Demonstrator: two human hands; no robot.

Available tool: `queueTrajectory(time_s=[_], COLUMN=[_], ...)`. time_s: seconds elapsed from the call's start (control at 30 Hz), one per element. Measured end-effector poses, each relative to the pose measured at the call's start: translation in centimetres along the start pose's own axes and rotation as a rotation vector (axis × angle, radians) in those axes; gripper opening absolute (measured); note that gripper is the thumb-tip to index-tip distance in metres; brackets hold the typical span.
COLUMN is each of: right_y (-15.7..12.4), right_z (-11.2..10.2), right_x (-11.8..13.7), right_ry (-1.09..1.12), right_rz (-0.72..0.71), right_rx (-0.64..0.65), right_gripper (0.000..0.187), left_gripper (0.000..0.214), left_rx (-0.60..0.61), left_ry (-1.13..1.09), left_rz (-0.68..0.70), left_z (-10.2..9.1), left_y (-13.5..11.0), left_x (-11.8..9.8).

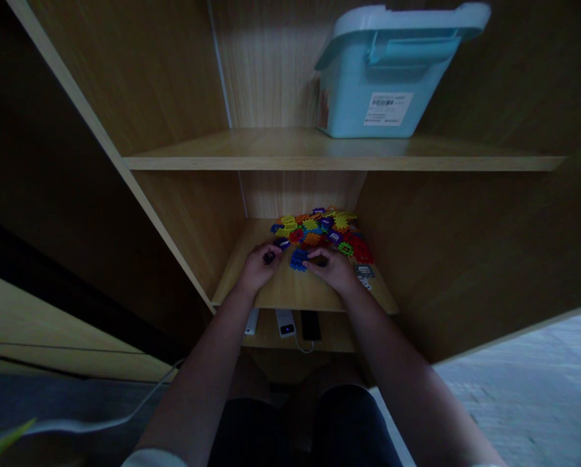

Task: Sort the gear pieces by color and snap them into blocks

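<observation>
We look into a wooden shelving unit (173, 97) with a light wood-grain finish and flat, straight-edged boards. On the upper shelf (251, 152), towards the right, stands a pale blue plastic storage box (368, 84). Its lid (407, 19) is fitted on, so its contents are hidden. A white barcode label (388, 108) is stuck to its front wall.

The lower shelf (290, 292) carries a loose pile of toy pieces (319, 230) at the back, right of centre. The pieces are flat, toothed plastic discs in yellow, red, orange, green, blue and purple.

Both bare forearms reach forward onto the lower shelf, palms down, in front of the pile. The left hand (257, 267) is curled, with its fingers closed around a dark piece (269, 257). The right hand (336, 269) lies just beside it, fingers bent inward. Its fingertips meet a blue piece (298, 259) that sits on the shelf between the two hands. In this dim light we cannot tell whether the right hand grips that piece or only touches it.

On the board below lie a white device (286, 322) and a black device (311, 324), side by side.
</observation>
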State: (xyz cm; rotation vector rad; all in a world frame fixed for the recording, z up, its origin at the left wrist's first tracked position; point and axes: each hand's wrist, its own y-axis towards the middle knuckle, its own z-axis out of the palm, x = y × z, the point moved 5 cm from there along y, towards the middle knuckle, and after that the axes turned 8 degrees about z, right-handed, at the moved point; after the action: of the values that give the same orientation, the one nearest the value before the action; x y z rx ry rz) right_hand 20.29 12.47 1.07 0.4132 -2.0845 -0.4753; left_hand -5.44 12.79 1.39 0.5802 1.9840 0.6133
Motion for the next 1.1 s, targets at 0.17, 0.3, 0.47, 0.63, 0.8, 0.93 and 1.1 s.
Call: queueTrajectory(time_s=[0.17, 0.3, 0.47, 0.63, 0.8, 0.93, 1.1], right_y=[0.0, -0.1, -0.1, -0.1, -0.1, -0.2, -0.3], right_z=[-0.1, 0.0, 0.1, 0.2, 0.2, 0.3, 0.6], right_x=[0.7, 0.8, 0.6, 0.8, 0.8, 0.5, 0.1], right_ry=[-0.023, -0.053, -0.054, -0.046, -0.069, -0.102, -0.162], right_rz=[-0.006, -0.013, -0.001, -0.017, -0.011, 0.003, 0.021], right_rx=[0.032, 0.05, 0.069, 0.094, 0.106, 0.1, 0.085], right_gripper=[0.018, 0.018, 0.02, 0.019, 0.02, 0.025, 0.039], left_gripper=[0.01, 0.014, 0.012, 0.01, 0.008, 0.008, 0.008], left_rx=[0.176, 0.205, 0.223, 0.226, 0.228, 0.233, 0.244], left_ry=[0.072, 0.04, 0.046, 0.059, 0.056, 0.047, 0.04], left_rz=[0.137, 0.115, 0.096, 0.106, 0.1, 0.09, 0.092], left_z=[1.2, 1.2, 1.2, 1.2, 1.2, 1.3, 1.5], left_y=[-0.1, 0.0, -0.1, 0.0, 0.0, 0.1, 0.0], left_x=[-1.2, -1.0, -0.9, -1.1, -1.2, -1.2, -1.0])
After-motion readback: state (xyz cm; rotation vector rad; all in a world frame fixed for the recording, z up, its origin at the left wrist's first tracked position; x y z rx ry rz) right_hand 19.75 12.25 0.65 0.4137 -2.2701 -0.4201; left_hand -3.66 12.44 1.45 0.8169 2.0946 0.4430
